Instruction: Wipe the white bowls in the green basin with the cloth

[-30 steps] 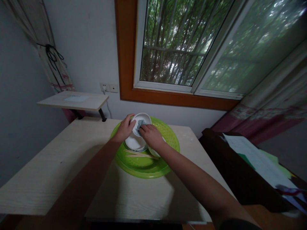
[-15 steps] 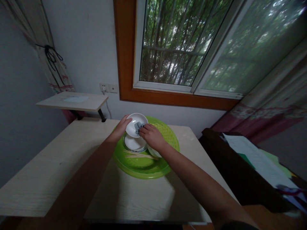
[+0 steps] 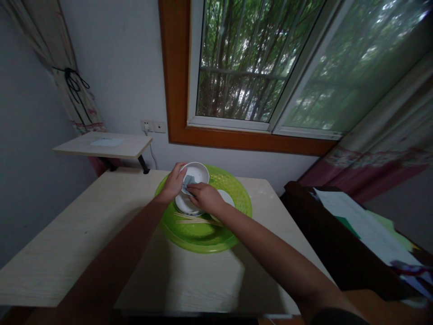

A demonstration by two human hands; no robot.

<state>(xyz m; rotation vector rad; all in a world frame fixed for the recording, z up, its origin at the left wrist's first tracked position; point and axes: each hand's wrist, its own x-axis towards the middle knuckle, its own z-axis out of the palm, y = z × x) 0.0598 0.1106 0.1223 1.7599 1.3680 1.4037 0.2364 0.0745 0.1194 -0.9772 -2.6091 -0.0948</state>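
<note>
My left hand (image 3: 174, 182) grips the left rim of a small white bowl (image 3: 199, 173), tilted up over a round green basin (image 3: 233, 230) on the table. My right hand (image 3: 204, 197) is closed on a small blue-grey cloth (image 3: 187, 183) and presses it against the inside of that bowl. A white plate (image 3: 184, 205) lies in the basin under the bowl. Another white dish (image 3: 226, 197) shows just right of my right hand. Wooden chopsticks (image 3: 191, 219) lie across the basin in front of the plate.
The light wooden table (image 3: 74, 239) carries the basin near its far edge. A small shelf (image 3: 104, 145) sticks out of the wall at the left. A dark cabinet with papers (image 3: 358, 230) stands at the right, under the curtain. A window fills the wall behind.
My right hand has slid the cloth left and down inside the bowl, and the other white dish now shows beside it. My left hand still holds the bowl's rim.
</note>
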